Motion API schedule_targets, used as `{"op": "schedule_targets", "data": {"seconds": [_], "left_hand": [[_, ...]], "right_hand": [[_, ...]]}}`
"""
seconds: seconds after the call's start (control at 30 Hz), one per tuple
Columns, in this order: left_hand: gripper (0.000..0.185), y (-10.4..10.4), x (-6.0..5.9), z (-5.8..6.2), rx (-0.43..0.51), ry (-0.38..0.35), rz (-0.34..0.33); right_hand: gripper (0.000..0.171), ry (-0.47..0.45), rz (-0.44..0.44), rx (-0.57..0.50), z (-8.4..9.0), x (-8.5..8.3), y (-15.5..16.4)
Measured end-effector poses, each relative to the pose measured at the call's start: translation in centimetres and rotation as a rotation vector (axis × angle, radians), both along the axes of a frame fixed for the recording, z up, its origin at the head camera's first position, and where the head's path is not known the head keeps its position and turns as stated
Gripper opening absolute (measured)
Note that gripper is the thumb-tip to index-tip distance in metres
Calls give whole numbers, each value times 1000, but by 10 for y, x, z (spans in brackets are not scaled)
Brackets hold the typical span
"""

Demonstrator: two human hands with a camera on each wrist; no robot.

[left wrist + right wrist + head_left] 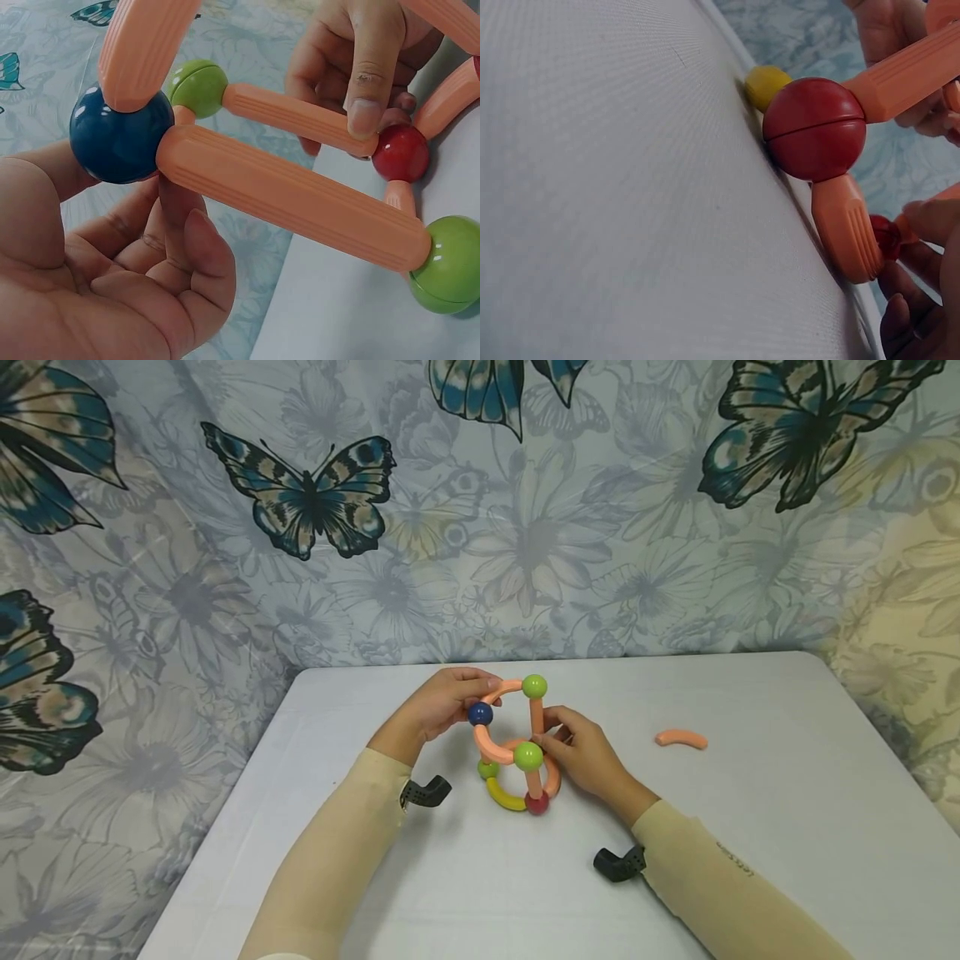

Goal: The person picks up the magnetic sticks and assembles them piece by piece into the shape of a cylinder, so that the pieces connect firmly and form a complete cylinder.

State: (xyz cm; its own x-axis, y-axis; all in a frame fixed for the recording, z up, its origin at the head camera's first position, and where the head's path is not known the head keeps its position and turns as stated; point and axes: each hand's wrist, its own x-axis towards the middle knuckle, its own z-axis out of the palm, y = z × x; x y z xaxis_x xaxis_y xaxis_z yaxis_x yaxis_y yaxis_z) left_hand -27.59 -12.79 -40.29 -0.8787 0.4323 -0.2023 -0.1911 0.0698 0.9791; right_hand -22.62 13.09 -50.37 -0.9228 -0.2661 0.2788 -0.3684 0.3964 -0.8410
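A toy frame of orange rods and coloured balls stands mid-table. My left hand grips its upper left, fingers curled by the blue ball and the curved top rod. My right hand pinches the upright rod below the top green ball. A second green ball, a yellow curved piece and a red ball sit lower down. In the left wrist view the blue ball lies against my fingers, and a right-hand finger presses a rod beside a red ball. The right wrist view shows a red ball on the table.
One loose curved orange rod lies on the white table, to the right of the frame. A butterfly-print cloth hangs behind and drapes past the table's left edge. Black camera mounts sit on both wrists.
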Motion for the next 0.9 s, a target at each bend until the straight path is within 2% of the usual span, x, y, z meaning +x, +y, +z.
{"op": "schedule_targets", "data": {"seconds": [0.23, 0.43, 0.67, 0.9], "left_hand": [[30, -4, 7, -7, 40, -14, 10], [34, -10, 17, -19, 79, 1, 25], [32, -23, 31, -41, 151, 64, 28], [29, -34, 44, -64, 150, 77, 10]], "right_hand": [[29, -26, 0, -6, 2, 2, 0], [30, -44, -9, -5, 2, 4, 2], [34, -64, -23, -12, 7, 8, 12], [37, -42, -65, 7, 17, 15, 35]]}}
